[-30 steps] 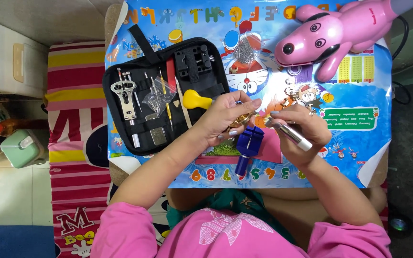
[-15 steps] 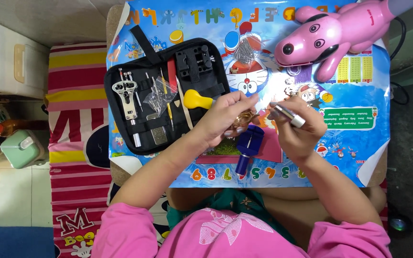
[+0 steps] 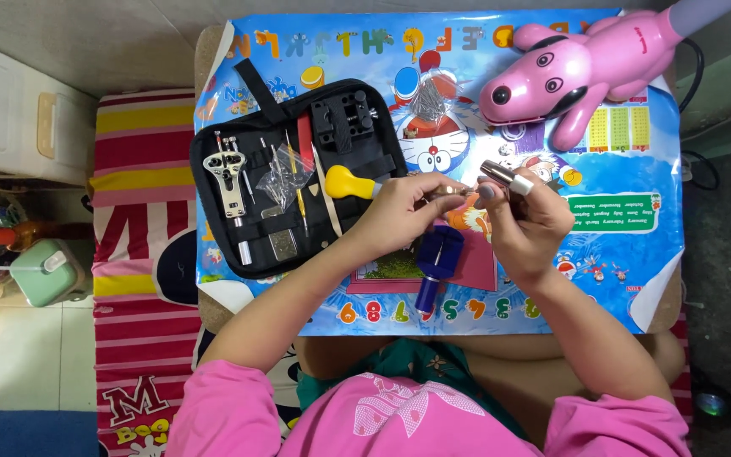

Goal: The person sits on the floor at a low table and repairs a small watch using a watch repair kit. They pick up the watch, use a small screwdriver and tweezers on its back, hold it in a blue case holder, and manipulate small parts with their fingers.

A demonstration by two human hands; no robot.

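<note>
Right hand point(image 3: 528, 222) clamps silver tool point(image 3: 501, 176); left hand point(image 3: 406, 210) pinches, probably, watch band point(image 3: 448, 193).

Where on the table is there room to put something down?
Bare mat lies to the right of the right hand, below the pink dog lamp. A strip along the near edge, by the blue tool, is free too. The left side is crowded by the open tool case.

A pink dog-shaped toy point(image 3: 590, 63) lies on the colourful alphabet mat point(image 3: 619, 245); a mint-green container point(image 3: 44, 271) sits far left.
</note>
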